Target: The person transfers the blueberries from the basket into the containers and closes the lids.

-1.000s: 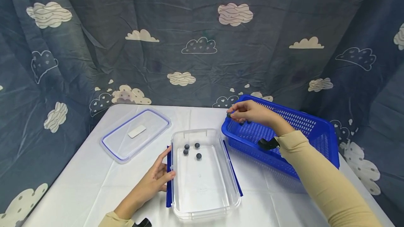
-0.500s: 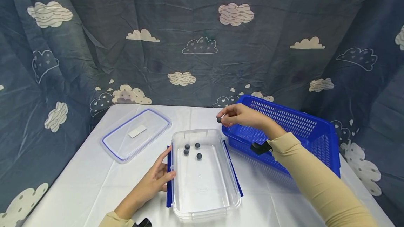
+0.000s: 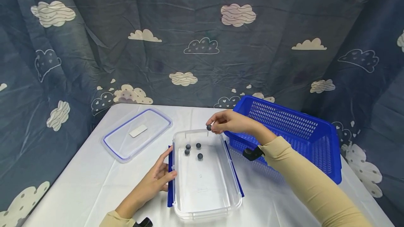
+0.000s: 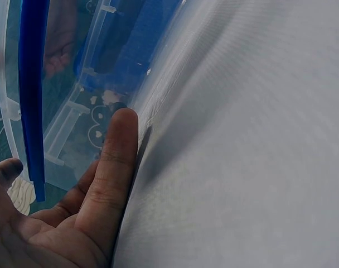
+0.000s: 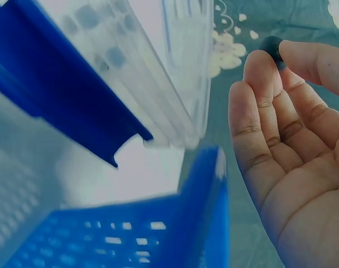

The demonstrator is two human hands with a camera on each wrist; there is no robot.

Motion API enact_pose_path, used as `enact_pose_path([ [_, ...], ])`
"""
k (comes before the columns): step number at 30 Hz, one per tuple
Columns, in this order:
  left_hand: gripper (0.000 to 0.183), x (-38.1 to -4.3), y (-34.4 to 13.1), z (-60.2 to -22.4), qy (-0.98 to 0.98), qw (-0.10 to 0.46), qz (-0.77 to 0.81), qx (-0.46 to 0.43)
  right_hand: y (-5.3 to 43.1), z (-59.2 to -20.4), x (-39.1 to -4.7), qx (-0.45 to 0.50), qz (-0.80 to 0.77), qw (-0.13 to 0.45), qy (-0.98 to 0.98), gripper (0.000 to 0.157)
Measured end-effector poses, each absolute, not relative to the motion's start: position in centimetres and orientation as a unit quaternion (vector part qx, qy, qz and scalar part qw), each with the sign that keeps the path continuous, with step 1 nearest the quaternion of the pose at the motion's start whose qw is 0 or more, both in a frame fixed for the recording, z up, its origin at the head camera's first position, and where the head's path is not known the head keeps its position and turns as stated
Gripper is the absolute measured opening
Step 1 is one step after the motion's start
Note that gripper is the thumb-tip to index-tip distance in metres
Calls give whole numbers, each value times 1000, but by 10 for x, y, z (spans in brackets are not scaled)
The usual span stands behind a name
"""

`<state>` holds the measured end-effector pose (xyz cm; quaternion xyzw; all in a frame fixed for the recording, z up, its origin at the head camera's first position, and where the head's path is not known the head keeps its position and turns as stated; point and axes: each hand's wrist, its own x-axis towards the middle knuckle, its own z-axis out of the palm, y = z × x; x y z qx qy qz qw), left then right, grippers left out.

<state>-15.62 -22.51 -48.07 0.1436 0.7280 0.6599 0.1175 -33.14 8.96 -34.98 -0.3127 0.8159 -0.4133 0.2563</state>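
Observation:
A clear plastic container [image 3: 208, 188] with blue side latches stands in the middle of the table, lidless, with several blueberries [image 3: 200, 156] toward its far left. My left hand [image 3: 154, 181] rests against its left side, thumb on the rim and fingers along the outer wall. In the left wrist view those fingers [image 4: 122, 139] lie fairly straight beside the blue latch [image 4: 33, 95]. Thumb and fingertips of my right hand [image 3: 231, 122] pinch one blueberry [image 3: 209, 127] above the container's far right corner. The right wrist view shows that blueberry [image 5: 272, 50] between the tips.
Right of the container stands a blue perforated basket [image 3: 315, 150], partly covered by the right arm. Its near left part is hidden. The clear lid [image 3: 151, 120] with a blue seal and white label lies at the far left. A dark cloud-patterned curtain [image 3: 202, 62] hangs behind the table [image 3: 79, 192].
The right hand has carried the blueberry left and toward me, from over the basket to the container's far right corner. The left hand and container have stayed in place.

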Motion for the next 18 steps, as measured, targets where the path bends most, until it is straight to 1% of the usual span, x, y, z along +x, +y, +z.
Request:
enact_pose_path([
  [18, 85, -154, -225, -478, 726, 116, 663, 143, 48, -370, -316, -344, -388, 303, 800, 26],
])
